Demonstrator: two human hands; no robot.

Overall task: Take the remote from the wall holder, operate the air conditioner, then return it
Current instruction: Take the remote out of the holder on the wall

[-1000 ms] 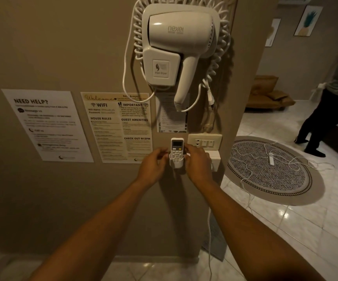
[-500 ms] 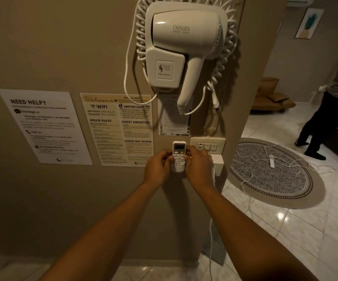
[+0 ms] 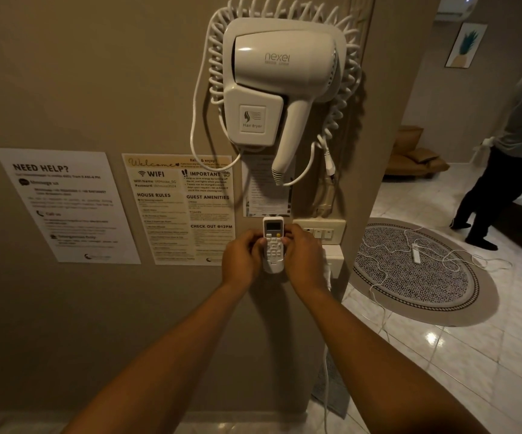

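Beige wall [image 3: 96,73] | remote [image 3: 273,244] upright, long axis vertical | pinched between left hand [image 3: 243,259] and right hand [image 3: 304,256], equally near | holder hidden

Hair dryer [image 3: 280,79]: smooth, glossy white plastic. Remote [image 3: 273,242]: white plastic, matt, with a grey display. Notices [image 3: 65,205]: matt printed paper. Wall [image 3: 65,73]: matt painted finish. Floor tiles [image 3: 441,355]: polished, reflective. Round rug [image 3: 416,277]: woven cloth.

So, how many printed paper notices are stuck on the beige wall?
3: the white "Need help?" sheet at the left, the cream "Welcome" sheet in the middle, and a small white sheet partly hidden behind the white hair dryer.
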